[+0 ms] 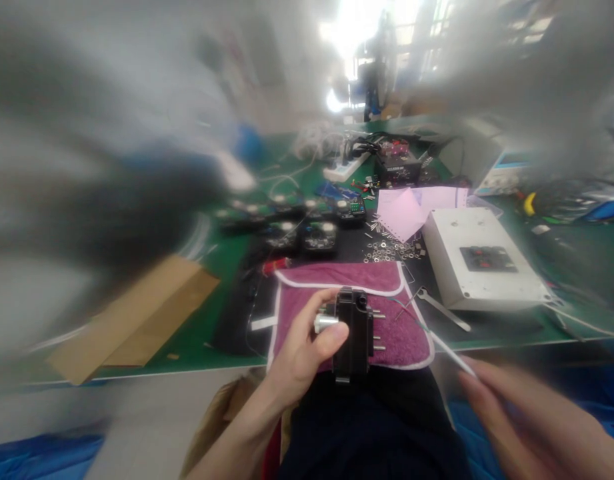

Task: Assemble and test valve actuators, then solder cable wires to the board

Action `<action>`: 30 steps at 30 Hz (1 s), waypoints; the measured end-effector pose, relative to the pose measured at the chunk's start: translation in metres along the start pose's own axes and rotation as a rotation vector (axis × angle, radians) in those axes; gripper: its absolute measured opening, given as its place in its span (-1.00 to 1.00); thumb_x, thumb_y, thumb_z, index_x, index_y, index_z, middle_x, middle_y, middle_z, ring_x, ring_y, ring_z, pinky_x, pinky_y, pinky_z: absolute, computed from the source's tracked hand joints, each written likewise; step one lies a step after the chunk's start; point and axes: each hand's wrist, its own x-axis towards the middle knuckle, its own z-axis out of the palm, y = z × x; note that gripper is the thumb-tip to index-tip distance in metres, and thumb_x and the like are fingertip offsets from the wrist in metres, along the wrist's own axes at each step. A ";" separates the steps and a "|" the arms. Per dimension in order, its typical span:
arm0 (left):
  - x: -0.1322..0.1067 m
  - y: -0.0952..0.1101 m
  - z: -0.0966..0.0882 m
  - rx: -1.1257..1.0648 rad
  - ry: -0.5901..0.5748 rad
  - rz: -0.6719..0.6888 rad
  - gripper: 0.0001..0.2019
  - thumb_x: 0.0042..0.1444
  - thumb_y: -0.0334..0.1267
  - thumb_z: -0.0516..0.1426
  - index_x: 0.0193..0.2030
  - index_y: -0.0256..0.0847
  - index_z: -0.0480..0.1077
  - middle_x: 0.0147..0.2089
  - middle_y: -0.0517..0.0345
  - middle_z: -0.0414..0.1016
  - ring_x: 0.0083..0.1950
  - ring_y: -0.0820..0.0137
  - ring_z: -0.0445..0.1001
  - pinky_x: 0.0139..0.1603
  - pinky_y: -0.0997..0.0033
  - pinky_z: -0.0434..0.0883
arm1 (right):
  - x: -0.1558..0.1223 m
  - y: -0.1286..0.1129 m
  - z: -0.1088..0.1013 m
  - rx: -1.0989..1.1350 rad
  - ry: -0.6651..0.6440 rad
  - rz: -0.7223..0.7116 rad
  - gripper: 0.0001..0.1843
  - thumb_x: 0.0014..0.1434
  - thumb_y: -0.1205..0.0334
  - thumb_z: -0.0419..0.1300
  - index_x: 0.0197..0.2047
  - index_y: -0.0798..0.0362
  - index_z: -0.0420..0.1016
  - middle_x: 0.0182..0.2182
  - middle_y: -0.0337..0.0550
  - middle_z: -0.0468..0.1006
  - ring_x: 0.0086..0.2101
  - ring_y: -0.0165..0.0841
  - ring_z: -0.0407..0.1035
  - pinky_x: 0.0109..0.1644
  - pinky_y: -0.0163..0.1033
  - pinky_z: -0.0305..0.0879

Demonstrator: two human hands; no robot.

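My left hand (307,347) is closed around a black housing (353,333), held upright over the front edge of a purple towel (317,275). A silvery cylindrical part (327,324) juts from the housing's left side, beside my thumb. Several metal pins or screws (379,347) stick out on the right. Off to the right, my right hand (507,407) pinches a white cable (453,351) between thumb and fingers. Thin coloured wires (409,310) run from the cable's far end toward the housing; where they end is unclear.
A wrench (444,311) lies right of the towel, beside a white metal box (477,250). Loose washers and screws (391,251) are scattered behind. Black round-topped units (320,237), a red-handled tool (275,267), pink paper (404,212) and cardboard (137,313) also lie on the green bench.
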 end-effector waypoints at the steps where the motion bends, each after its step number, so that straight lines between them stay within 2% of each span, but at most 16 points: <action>1: -0.002 -0.002 -0.002 0.017 0.008 0.011 -0.37 0.20 0.02 0.36 0.34 -0.16 0.39 0.19 -0.05 0.62 0.16 0.10 0.61 0.13 0.28 0.52 | 0.001 -0.003 0.002 -0.006 -0.020 -0.033 -0.84 0.39 0.17 0.30 -0.07 -0.07 0.74 -0.33 -0.22 0.76 -0.44 -0.35 0.66 -0.28 -0.41 0.58; 6: -0.008 -0.008 -0.007 0.050 -0.003 0.042 -0.33 0.21 0.02 0.36 0.40 -0.08 0.32 0.27 -0.01 0.58 0.20 0.11 0.60 0.16 0.29 0.52 | 0.000 -0.001 0.006 -0.003 -0.183 -0.213 -0.72 0.43 0.12 0.27 0.11 -0.04 0.70 -0.28 -0.19 0.76 -0.41 -0.37 0.67 -0.32 -0.46 0.54; 16: -0.016 0.002 -0.007 0.126 0.013 0.035 -0.26 0.17 0.07 0.39 0.40 -0.09 0.27 0.25 -0.02 0.55 0.14 0.14 0.62 0.14 0.26 0.56 | -0.004 0.006 0.007 -0.019 -0.239 -0.235 -0.64 0.38 0.17 0.31 0.21 -0.08 0.67 -0.33 -0.22 0.73 -0.46 -0.38 0.63 -0.33 -0.42 0.54; 23: -0.017 0.004 -0.004 0.197 0.046 0.131 -0.27 0.14 -0.05 0.41 0.39 -0.08 0.27 0.30 -0.05 0.52 0.20 0.09 0.60 0.17 0.22 0.59 | -0.009 0.020 0.001 -0.031 -0.279 -0.365 -0.43 0.35 0.19 0.36 0.40 -0.04 0.51 -0.20 -0.18 0.75 -0.37 -0.36 0.65 -0.29 -0.38 0.56; 26: -0.018 0.003 -0.003 0.238 0.063 0.139 -0.22 0.08 -0.12 0.43 0.40 -0.06 0.26 0.29 -0.04 0.53 0.20 0.06 0.61 0.16 0.20 0.61 | -0.007 0.015 0.000 -0.044 -0.271 -0.347 -0.50 0.37 0.22 0.33 0.35 -0.03 0.55 -0.18 -0.17 0.75 -0.36 -0.36 0.65 -0.30 -0.38 0.55; 30: -0.021 -0.001 0.000 0.308 0.092 0.135 -0.15 0.04 -0.14 0.45 0.44 -0.02 0.21 0.27 -0.04 0.56 0.09 0.07 0.66 0.00 0.22 0.65 | 0.001 0.002 0.001 -0.030 -0.263 -0.290 -0.56 0.40 0.24 0.30 0.31 -0.03 0.57 -0.19 -0.16 0.75 -0.36 -0.36 0.64 -0.28 -0.36 0.55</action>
